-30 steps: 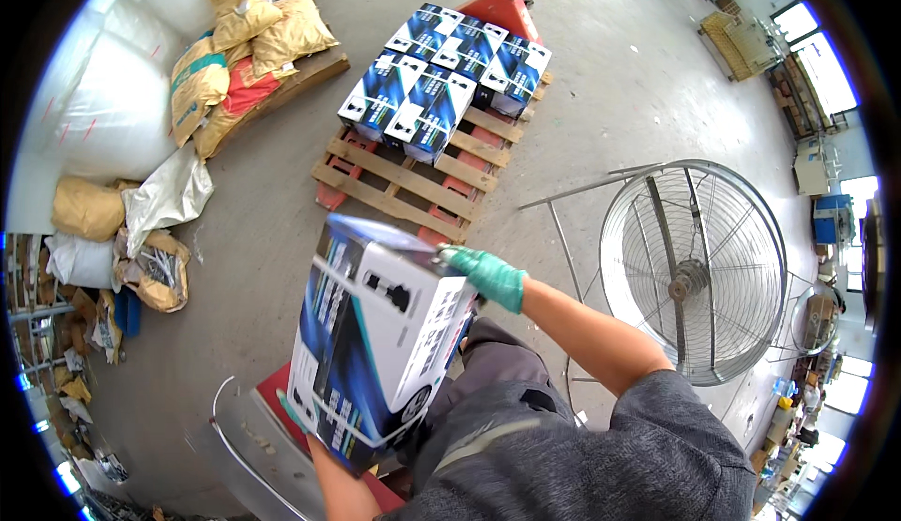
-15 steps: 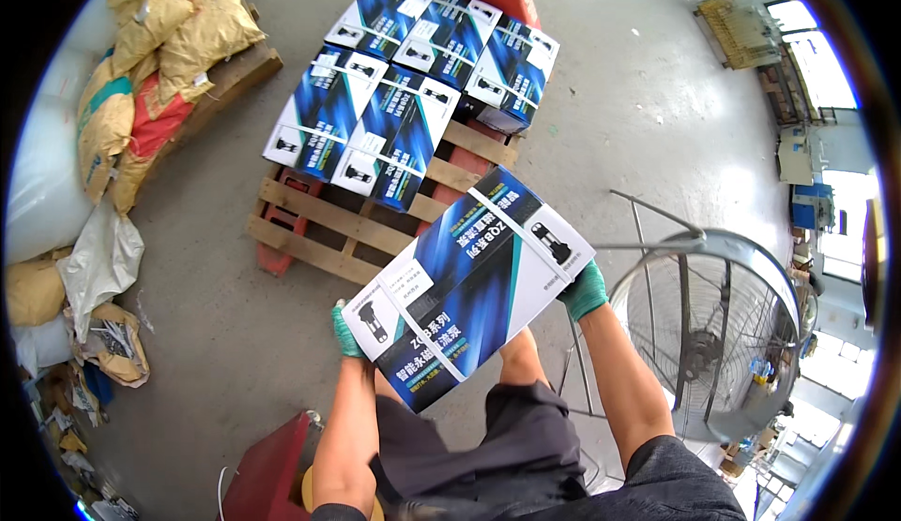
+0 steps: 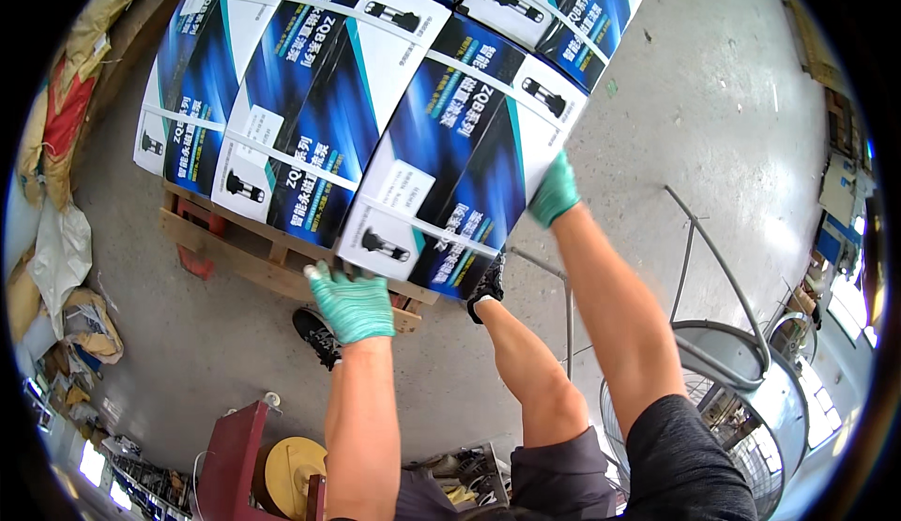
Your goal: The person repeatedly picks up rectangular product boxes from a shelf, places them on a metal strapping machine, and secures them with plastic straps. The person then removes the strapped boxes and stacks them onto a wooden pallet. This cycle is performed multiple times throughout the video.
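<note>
A blue, white and black carton (image 3: pixel 449 160) bound with white straps sits at the near right corner of a wooden pallet (image 3: pixel 246 260). My left hand (image 3: pixel 352 305), in a green glove, is just off the carton's near left corner, fingers apart and nothing in them. Against the carton's right side lies my green-gloved right hand (image 3: pixel 556 192), its fingers flat along the edge and partly hidden. Pressed close on the left stands a matching strapped carton (image 3: pixel 324 99), with several more alike around it.
A metal fan (image 3: pixel 732 399) with a tubular stand is at the lower right. Near my left forearm stands a dark red machine (image 3: pixel 230 460) with a yellow round part. Tan sacks (image 3: pixel 89 52) line the far left. My feet are close to the pallet's near edge.
The carton I carried between both hands has moved forward onto the pallet beside the others. My left hand has come off it. The view has moved closer to the stack.
</note>
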The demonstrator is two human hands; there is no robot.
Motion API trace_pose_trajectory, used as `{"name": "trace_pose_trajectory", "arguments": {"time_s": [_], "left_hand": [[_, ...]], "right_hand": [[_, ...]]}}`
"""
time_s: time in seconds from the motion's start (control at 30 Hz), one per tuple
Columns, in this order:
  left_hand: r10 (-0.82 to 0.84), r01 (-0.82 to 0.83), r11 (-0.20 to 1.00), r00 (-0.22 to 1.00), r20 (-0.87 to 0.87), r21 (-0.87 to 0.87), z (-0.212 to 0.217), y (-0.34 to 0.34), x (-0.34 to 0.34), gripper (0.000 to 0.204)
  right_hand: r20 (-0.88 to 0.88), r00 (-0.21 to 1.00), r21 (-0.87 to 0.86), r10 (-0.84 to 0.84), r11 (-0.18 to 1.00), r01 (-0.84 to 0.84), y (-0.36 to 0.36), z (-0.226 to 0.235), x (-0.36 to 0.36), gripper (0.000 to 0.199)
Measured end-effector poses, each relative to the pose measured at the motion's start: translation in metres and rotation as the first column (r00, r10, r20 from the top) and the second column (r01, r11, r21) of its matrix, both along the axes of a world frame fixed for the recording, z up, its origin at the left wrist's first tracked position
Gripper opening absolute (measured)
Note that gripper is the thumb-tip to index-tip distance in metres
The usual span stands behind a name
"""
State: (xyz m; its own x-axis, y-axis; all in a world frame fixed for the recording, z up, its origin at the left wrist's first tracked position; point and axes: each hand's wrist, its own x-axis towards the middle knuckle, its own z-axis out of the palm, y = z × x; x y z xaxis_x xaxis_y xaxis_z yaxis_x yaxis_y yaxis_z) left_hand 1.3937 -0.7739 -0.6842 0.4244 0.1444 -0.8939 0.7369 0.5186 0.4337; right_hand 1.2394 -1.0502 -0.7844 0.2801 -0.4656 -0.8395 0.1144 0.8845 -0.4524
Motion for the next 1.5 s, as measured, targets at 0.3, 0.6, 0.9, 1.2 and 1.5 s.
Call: {"name": "trace_pose_trajectory", "arguments": {"time_s": [0.3, 0.6, 0.9, 1.2, 1.5], "left_hand": [[-0.359, 0.366, 0.927, 0.929, 0.095, -0.081, -0.04, 0.011, 0.005, 0.04], [-0.51, 0.524, 0.849, 0.846, 0.158, -0.068, -0.034, 0.027, 0.005, 0.069], [-0.82, 0.794, 0.571, 0.565, 0.09, 0.211, 0.126, 0.269, 0.034, 0.062], [-0.466, 0.572, 0.719, 0.818, -0.337, 0.395, 0.28, 0.669, -0.107, 0.047], [0.095, -0.037, 0.992, 0.859, -0.503, 0.125, 0.327, 0.715, -0.569, 0.038]], "right_hand": [[-0.032, 0.985, 0.186, -0.17, 0.967, 0.173, 0.036, 0.04, 0.021, 0.058], [-0.178, 0.982, 0.092, -0.062, 0.993, 0.08, 0.04, 0.023, 0.019, 0.06], [-0.651, 0.089, 0.169, 0.754, 0.258, -0.951, 0.135, 0.183, -0.186, 0.047], [-0.552, -0.002, 0.463, 0.834, 0.305, -0.832, 0.266, 0.429, -0.245, 0.049], [-0.468, 0.029, -0.104, 0.883, -0.023, -0.994, 0.397, 0.464, 0.072, 0.039]]}}
